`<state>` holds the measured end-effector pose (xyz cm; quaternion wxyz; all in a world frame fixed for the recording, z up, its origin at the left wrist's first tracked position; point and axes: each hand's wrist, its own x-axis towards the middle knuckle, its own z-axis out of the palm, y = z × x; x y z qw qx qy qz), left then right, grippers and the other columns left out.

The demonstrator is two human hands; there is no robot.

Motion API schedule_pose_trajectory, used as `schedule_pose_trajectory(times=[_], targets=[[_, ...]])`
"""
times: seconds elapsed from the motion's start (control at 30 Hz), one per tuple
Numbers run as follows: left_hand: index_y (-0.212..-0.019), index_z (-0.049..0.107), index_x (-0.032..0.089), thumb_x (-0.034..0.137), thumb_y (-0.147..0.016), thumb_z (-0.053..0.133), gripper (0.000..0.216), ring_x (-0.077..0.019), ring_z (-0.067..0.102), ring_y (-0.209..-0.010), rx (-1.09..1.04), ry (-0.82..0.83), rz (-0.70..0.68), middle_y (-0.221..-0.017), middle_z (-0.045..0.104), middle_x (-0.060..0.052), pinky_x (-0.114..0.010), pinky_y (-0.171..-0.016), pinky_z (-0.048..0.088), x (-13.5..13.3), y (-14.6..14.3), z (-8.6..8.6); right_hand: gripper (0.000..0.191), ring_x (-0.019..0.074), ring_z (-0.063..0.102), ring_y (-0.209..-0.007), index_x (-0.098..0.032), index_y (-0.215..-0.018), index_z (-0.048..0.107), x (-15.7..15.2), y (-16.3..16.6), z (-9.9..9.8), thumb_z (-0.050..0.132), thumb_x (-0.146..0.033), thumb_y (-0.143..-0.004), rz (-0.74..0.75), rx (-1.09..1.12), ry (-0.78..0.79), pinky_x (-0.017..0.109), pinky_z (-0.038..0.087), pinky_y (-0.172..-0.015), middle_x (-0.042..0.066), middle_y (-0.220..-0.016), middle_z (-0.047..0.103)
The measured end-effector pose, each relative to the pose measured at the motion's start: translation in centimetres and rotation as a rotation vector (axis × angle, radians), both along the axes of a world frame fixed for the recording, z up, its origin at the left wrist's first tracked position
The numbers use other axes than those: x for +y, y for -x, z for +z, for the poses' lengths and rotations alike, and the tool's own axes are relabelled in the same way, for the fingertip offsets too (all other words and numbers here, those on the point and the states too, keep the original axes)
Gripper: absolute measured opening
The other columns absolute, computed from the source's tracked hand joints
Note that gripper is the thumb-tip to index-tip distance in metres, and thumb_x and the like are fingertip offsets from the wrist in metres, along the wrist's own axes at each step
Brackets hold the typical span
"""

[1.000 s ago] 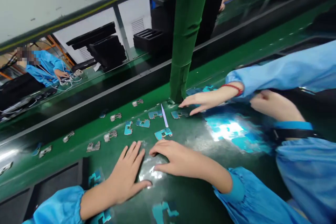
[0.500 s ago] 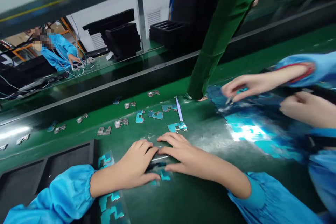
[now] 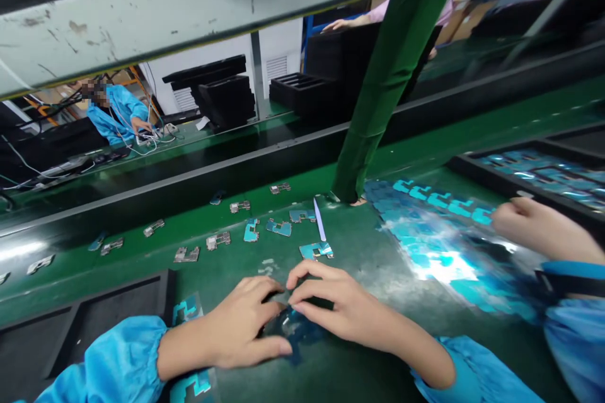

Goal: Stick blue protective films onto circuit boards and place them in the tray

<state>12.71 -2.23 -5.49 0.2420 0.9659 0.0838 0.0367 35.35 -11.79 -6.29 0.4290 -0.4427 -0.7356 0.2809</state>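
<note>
My left hand (image 3: 241,321) rests low over the table, thumb stretched out apart from the bent fingers. Its fingertips are at a dark blue piece with a glossy film (image 3: 299,330), partly hidden under both hands. My right hand (image 3: 335,302) meets it from the other side, thumb and fingertips pinched together at the piece's upper edge. What lies in that pinch is too small to make out. Beyond the hands are a teal film-covered board (image 3: 316,250) and a light purple stick-like tool (image 3: 320,219). Film sheets with teal shapes (image 3: 191,384) lie under my left forearm.
Several small circuit boards (image 3: 218,240) lie along the green bench. A black tray (image 3: 118,302) is at left. A green-wrapped post (image 3: 373,101) stands ahead. At right, a co-worker's fist (image 3: 543,227) is beside teal film sheets (image 3: 439,252) and a filled black tray (image 3: 463,167).
My right fingers have drawn together into a pinch at the piece between my hands. One co-worker's hand has left the film sheets at right, uncovering a tray. The view has tilted upward.
</note>
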Motion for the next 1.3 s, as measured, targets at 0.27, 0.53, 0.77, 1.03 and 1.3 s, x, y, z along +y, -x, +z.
schedule_pose_trajectory(times=[0.27, 0.53, 0.77, 1.03, 1.3], targets=[[-0.148, 0.039, 0.017, 0.071, -0.088, 0.053, 0.082, -0.0434, 0.039, -0.136, 0.154, -0.087, -0.247, -0.150, 0.041, -0.025, -0.062, -0.106, 0.037, -1.3, 1.1, -0.4, 0.027, 0.0186, 0.064, -0.080, -0.021, -0.090, 0.068, 1.1, -2.6, 0.7, 0.067, -0.047, -0.088, -0.413, 0.409, 0.276, 0.030, 0.052, -0.075, 0.003, -0.084, 0.067], [-0.116, 0.065, 0.024, 0.036, -0.098, 0.052, 0.025, -0.0258, 0.052, -0.125, 0.109, -0.252, 0.374, -0.127, 0.063, -0.009, -0.043, -0.109, 0.035, 11.2, -3.2, 1.7, 0.060, 0.0200, 0.064, -0.076, -0.018, -0.091, 0.068, 3.1, -3.5, -1.8, 0.084, -0.066, -0.059, -0.549, 0.715, 0.487, 0.035, 0.052, -0.079, 0.005, -0.081, 0.067], [-0.104, 0.066, 0.019, 0.045, -0.075, 0.076, 0.040, -0.0366, 0.054, -0.113, 0.179, -0.221, 0.581, -0.118, 0.060, -0.014, -0.050, -0.096, 0.043, 22.0, -6.1, -1.7, 0.063, 0.0175, 0.060, -0.073, -0.017, -0.089, 0.069, 3.4, -4.3, -2.2, 0.085, -0.067, -0.054, -0.641, 0.742, 0.448, 0.032, 0.050, -0.073, 0.003, -0.078, 0.066], [-0.102, 0.063, 0.015, 0.024, -0.078, 0.068, 0.026, -0.0207, 0.062, -0.085, -0.096, -0.034, 0.500, -0.096, 0.066, -0.007, -0.032, -0.082, 0.049, 20.6, -5.7, -1.2, 0.052, 0.0211, 0.065, -0.082, -0.016, -0.093, 0.069, 3.2, -3.8, -1.4, 0.085, -0.058, -0.066, -0.692, 0.705, 0.296, 0.034, 0.052, -0.079, 0.007, -0.086, 0.070], [-0.122, 0.058, 0.014, 0.030, -0.083, 0.069, 0.043, -0.0160, 0.072, -0.072, -0.380, 0.402, 0.431, -0.098, 0.072, -0.007, -0.027, -0.065, 0.059, 11.1, -8.1, -0.8, 0.032, 0.0257, 0.069, -0.100, -0.021, -0.084, 0.068, 2.7, -3.5, -1.8, 0.084, -0.047, -0.075, -0.694, 0.754, 0.106, 0.039, 0.053, -0.091, 0.010, -0.102, 0.075]])
